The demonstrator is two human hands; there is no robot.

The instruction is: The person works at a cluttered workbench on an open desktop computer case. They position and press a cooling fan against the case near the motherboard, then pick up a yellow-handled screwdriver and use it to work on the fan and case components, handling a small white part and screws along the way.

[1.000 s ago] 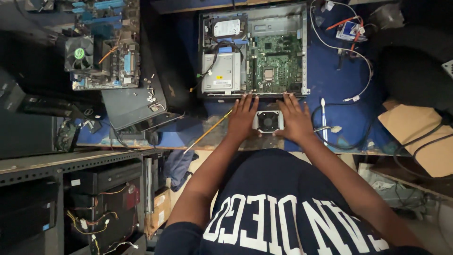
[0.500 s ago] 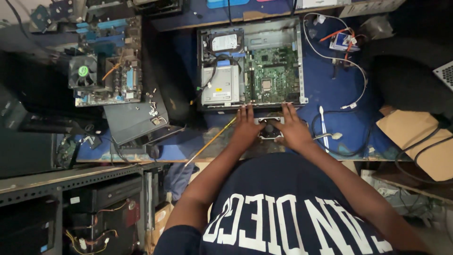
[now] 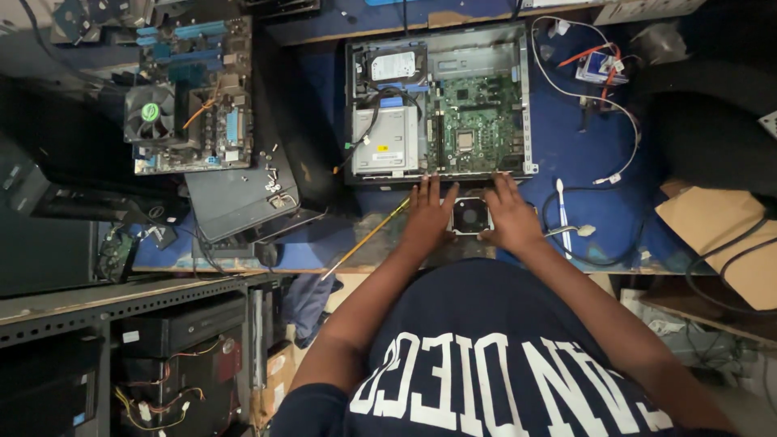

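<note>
A small black cooling fan (image 3: 470,216) in a pale square frame lies on the blue bench top between my two hands. My left hand (image 3: 426,212) presses flat against its left side and my right hand (image 3: 508,214) against its right side, fingers stretched forward. Just beyond my fingertips sits an open desktop computer case (image 3: 522,97) with a green motherboard (image 3: 476,121), a silver drive cage (image 3: 385,141) and a hard drive (image 3: 392,65) inside.
A bare motherboard with a fan cooler (image 3: 190,101) lies at the left, a dark panel with loose screws (image 3: 239,198) below it. A thin yellow stick (image 3: 366,239) lies by my left hand. A white toothbrush (image 3: 560,212), cables and cardboard (image 3: 720,235) sit to the right.
The view has shifted, so the case sits lower and nearer in frame. Both hands stay on either side of the fan, which has barely moved.
</note>
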